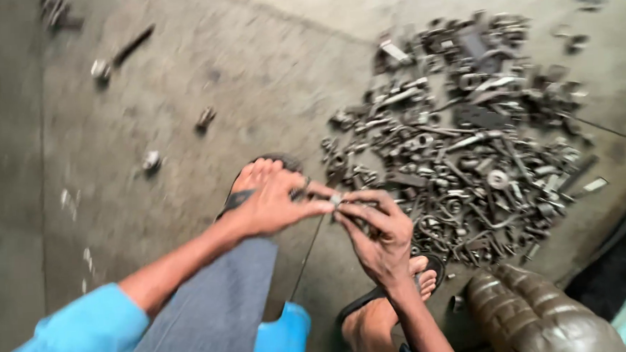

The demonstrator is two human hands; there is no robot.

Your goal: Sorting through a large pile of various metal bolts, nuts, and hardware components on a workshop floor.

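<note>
Both hands meet over the concrete floor, fingertips pinching one small metal piece (336, 199), likely a nut or bolt; motion blur hides its exact shape. My left hand (277, 199) comes in from the left, its blue sleeve lower left. My right hand (378, 231) rises from below. A large heap of bolts, nuts and scrap metal (461, 147) lies just right of the hands. My feet in dark sandals (253, 183) rest under the hands.
Loose bolts (205, 118) lie scattered on the floor (179, 76) at upper left, with a longer bolt (117, 54) farther back. A ribbed brown metal object (534, 318) stands at lower right. A blue stool edge (282, 338) shows below my leg.
</note>
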